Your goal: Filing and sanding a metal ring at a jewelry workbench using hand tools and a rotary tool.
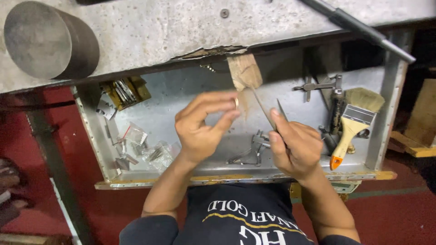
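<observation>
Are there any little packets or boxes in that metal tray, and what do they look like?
Small clear plastic bags: lower left part of the grey metal tray, crumpled and see-through, with thin metal bits inside.
Yellow-brown open box: upper left corner of the tray, squarish, holding grey metal pieces.
No signs or screens in view.
</observation>
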